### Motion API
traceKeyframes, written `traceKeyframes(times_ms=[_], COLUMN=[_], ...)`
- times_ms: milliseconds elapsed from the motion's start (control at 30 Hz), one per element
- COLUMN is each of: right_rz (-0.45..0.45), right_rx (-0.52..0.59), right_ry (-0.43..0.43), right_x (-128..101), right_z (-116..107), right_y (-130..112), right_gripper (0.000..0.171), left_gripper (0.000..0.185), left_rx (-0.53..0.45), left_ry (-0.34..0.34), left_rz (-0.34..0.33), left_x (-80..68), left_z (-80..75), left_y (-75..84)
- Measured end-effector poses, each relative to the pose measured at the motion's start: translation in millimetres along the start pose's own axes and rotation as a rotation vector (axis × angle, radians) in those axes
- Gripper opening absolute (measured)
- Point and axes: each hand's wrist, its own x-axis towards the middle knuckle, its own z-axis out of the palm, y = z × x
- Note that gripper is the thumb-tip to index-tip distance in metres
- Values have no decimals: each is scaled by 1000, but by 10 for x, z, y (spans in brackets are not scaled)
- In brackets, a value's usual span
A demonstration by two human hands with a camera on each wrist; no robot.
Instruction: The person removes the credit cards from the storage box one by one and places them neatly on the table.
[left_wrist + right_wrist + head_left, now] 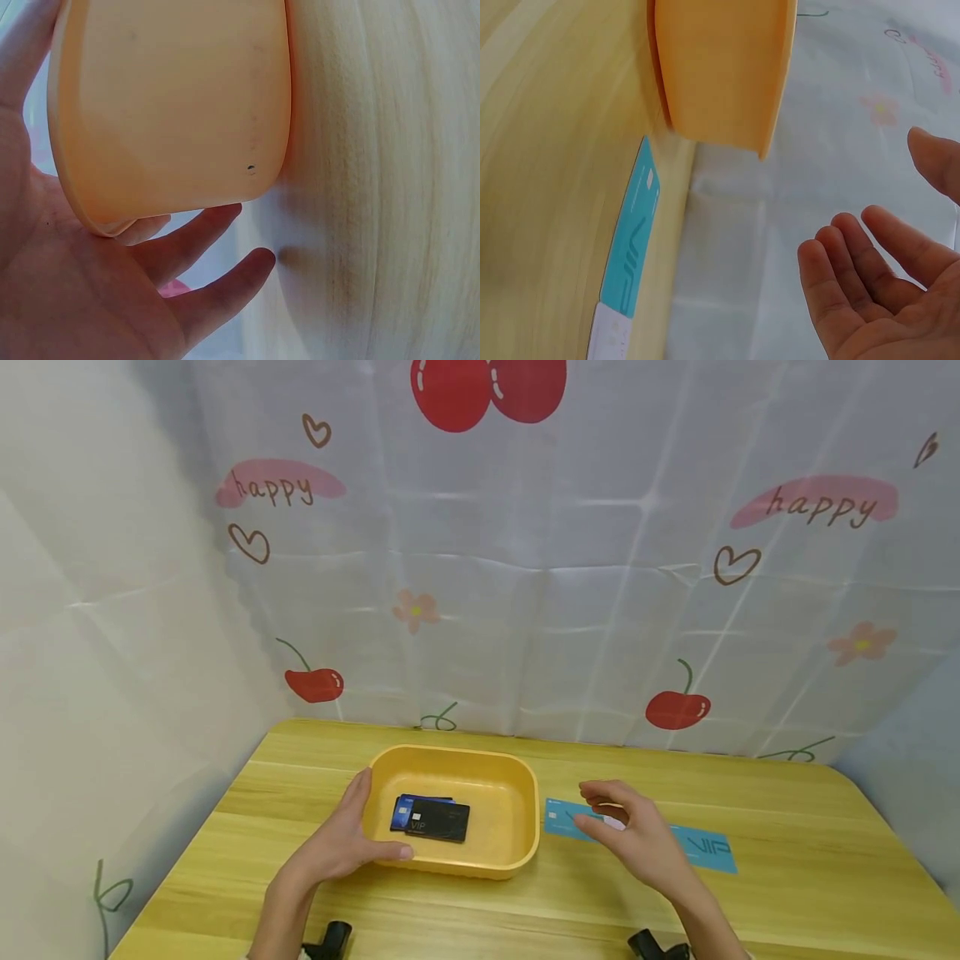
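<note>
Yellow plastic is standing out in the head view: we are gripping a shallow, round-cornered yellow plastic basin at its left end with our left hand, thumb lying at the near rim. Inside, a black rectangular card marked VIP is resting over a dark-blue rectangular card. We are holding our right hand with thumb and loosely bent fingers wide apart, nothing between them, over light-blue rectangular cards lying right of the basin on a yellow wood-grain table.

From the left wrist, we are looking at the basin's outer wall, which is showing a small dark mark unseen from the head; the cards inside are lying out of sight. One of our fingertips is standing just clear of the wall.

From the right wrist, we are seeing VIP lettering and a white rectangular card, both mostly covered by our hand in the head view.
</note>
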Motion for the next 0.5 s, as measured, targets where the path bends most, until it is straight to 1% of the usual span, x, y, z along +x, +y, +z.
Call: traceKeyframes(times_ms=[200,333,500], right_rz=[12,-1,-15], right_rx=[24,25,18], right_ry=[-30,-56,-66], right_x=[42,80,118], right_z=[100,176,273], right_y=[-17,-20,-27], right_gripper=[41,40,41], left_gripper=[135,136,136], left_rx=[3,7,7], left_ry=[2,7,6], left_rz=[1,1,3], left_x=[6,9,10], left_z=[-1,-2,2], left_y=[3,2,-3])
